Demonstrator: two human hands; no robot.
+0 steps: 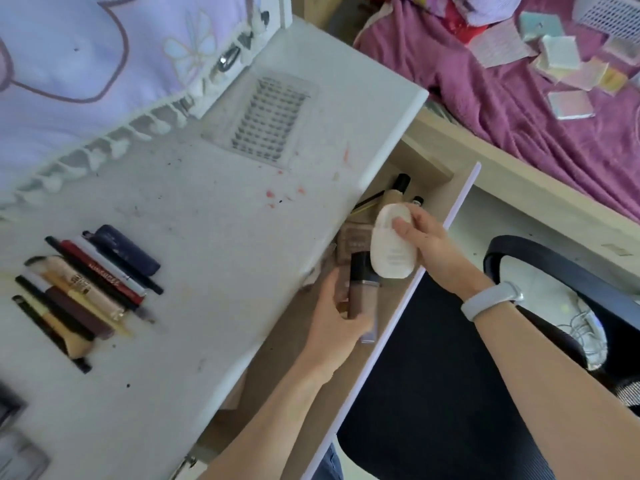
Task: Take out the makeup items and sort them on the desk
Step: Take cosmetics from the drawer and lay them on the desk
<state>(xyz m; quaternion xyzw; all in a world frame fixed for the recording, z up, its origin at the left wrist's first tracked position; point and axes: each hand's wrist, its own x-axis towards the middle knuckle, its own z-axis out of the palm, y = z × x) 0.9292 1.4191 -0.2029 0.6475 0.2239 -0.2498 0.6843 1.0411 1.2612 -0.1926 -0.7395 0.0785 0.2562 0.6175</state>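
While the white desk (207, 220) carries a row of pencils, tubes and brushes (93, 292) at its left, an open drawer (408, 188) below its edge holds more makeup. Over that drawer the right hand (429, 244) grips a white oval bottle (393, 242), thumb across its face. Beside it the left hand (332, 327) has its grip closed round a beige foundation bottle (360, 289) with a black cap.
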